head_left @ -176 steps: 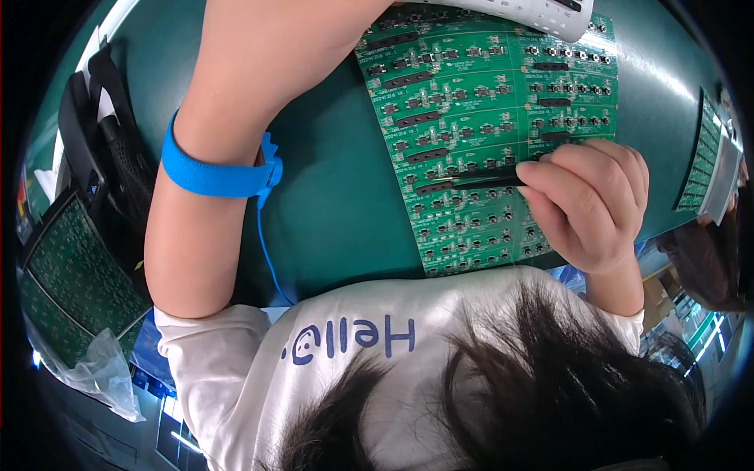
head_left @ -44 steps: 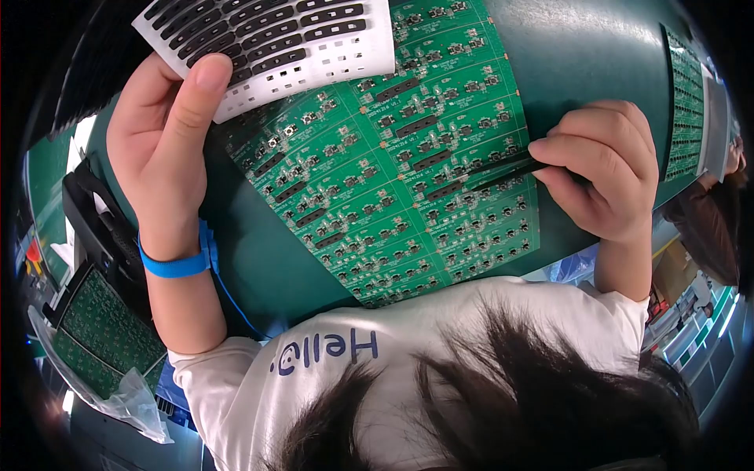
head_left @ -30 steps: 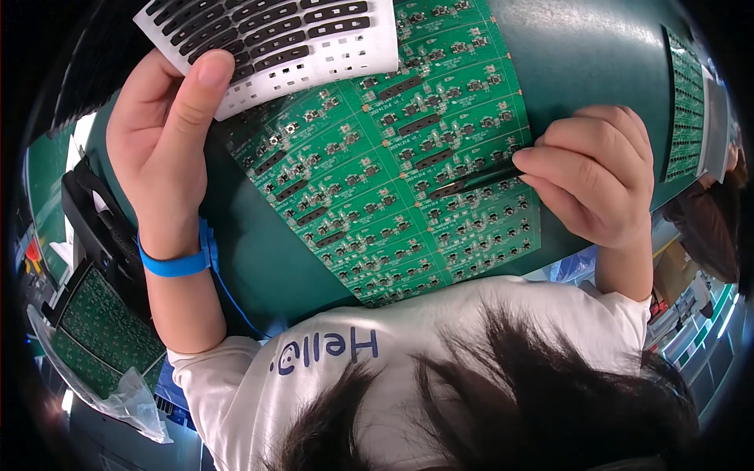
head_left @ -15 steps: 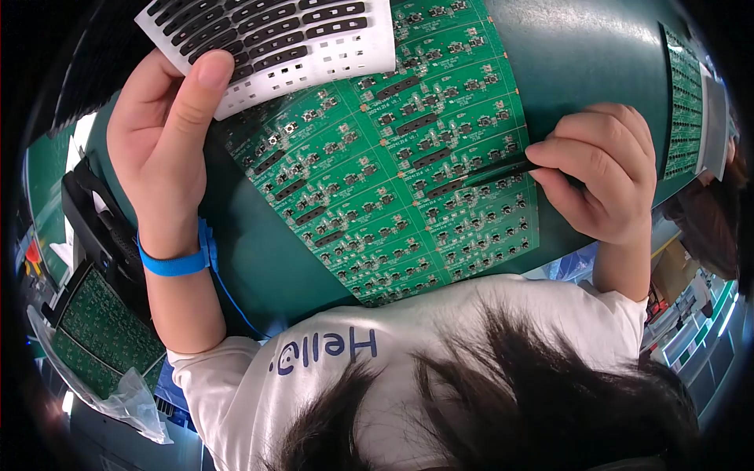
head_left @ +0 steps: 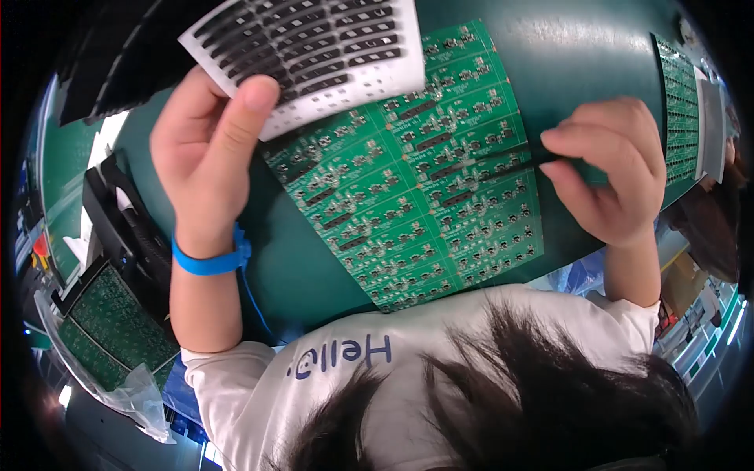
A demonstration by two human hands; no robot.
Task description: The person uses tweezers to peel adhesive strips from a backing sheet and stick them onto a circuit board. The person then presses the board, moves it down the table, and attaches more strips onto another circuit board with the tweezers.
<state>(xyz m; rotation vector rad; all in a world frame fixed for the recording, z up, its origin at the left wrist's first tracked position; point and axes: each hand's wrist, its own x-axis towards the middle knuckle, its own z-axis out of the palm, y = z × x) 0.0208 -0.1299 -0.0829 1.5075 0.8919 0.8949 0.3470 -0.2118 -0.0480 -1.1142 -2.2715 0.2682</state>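
Observation:
My left hand [head_left: 206, 157], a blue wrist strap [head_left: 210, 259] below it, pinches a white backing sheet [head_left: 310, 55] by its lower left corner. Rows of black elongated pads cover most of that sheet; its lower part is bare of them. Under it lies a green circuit board panel [head_left: 440, 235], its upper left hidden by the sheet. Several black strips sit in its two columns. Black tweezers [head_left: 510, 161] are in my right hand [head_left: 613, 169], held between thumb and fingers. Their tips are over the right column, close to a black strip; contact cannot be made out.
Another stack of green boards [head_left: 677, 110] lies at the table's right edge. More boards [head_left: 118, 330] stand at the lower left with clear plastic wrap [head_left: 141, 400]. A black object [head_left: 126, 212] is left of my forearm. The strap's blue cord runs down to the table.
My left hand and the sheet have shifted right and slightly down in view. The tweezer tips have moved from one black strip towards the one above. The board appears slightly further right.

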